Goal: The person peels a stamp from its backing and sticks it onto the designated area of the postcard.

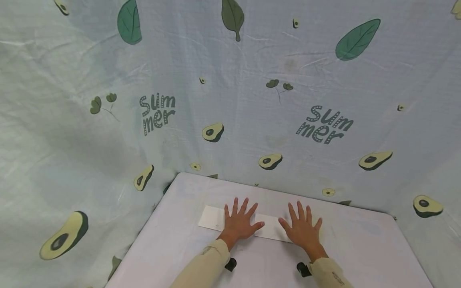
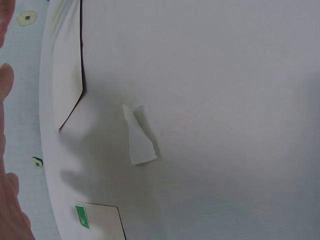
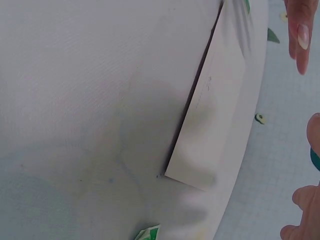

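Note:
My left hand [image 1: 237, 224] is held over the table with its fingers spread and holds nothing. My right hand [image 1: 302, 228] is likewise spread, beyond the right part of a flat white piece [image 1: 271, 229]. Left of my left hand lies another flat white piece [image 1: 211, 218], partly covered by that hand. The left wrist view shows a small torn white scrap [image 2: 140, 142] between two flat white pieces, one with a green mark [image 2: 82, 216]. In the right wrist view a long white strip [image 3: 205, 115] lies on the table, with a green and white scrap [image 3: 148, 233] at the bottom edge.
A pale cloth-covered table [image 1: 252, 264] has rounded far corners. Behind and around it hangs a light curtain [image 1: 245, 112] printed with avocados, leaves and lettering. Black mounts [image 1: 303, 269] are strapped beneath both wrists.

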Available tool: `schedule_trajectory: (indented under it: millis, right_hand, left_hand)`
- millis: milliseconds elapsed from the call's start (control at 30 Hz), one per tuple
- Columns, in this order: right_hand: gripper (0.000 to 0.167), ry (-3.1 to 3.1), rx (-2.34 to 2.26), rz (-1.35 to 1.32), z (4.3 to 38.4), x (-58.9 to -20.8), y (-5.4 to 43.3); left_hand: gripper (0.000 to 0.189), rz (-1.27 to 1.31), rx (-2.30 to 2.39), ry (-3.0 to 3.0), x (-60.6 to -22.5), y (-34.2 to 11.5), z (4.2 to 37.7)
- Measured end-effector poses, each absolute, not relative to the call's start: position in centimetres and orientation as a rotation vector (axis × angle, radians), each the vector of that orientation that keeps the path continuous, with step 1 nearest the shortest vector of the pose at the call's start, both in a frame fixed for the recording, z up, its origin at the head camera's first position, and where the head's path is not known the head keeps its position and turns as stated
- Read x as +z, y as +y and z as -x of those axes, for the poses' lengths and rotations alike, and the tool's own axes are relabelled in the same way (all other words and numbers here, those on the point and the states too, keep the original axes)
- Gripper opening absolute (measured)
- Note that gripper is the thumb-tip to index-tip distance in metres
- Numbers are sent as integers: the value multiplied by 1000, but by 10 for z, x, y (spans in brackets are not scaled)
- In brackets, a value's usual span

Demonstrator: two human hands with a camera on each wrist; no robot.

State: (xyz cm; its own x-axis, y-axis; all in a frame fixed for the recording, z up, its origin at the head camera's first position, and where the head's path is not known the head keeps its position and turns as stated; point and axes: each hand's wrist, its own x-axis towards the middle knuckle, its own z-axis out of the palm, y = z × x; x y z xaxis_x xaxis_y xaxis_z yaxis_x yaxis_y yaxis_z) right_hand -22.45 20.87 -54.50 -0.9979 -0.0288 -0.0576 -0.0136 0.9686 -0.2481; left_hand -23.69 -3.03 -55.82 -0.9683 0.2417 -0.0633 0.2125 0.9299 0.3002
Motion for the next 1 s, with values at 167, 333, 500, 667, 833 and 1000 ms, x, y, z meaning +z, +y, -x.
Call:
schedule_trajectory:
  millis: [167, 333, 500, 667, 833, 1000]
  right_hand:
    - [87, 3053, -418, 32, 221, -546, 216]
    - [87, 3037, -423, -12, 216, -550, 223]
    - [87, 3038, -411, -43, 210, -558, 229]
    - [85, 3032, -434, -66, 205, -563, 234]
    - [84, 3022, -423, -78, 200, -567, 237]
    - [84, 3000, -413, -80, 195, -572, 242]
  left_hand:
    - [78, -361, 428, 2992, -553, -27, 234]
    - [78, -370, 424, 2988, -554, -22, 233]
    - [77, -378, 442, 2976, -561, -18, 231]
    - [78, -384, 427, 2968, -563, -16, 229]
    - [76, -402, 419, 2961, -564, -15, 226]
    - [74, -436, 423, 2945, -567, -13, 224]
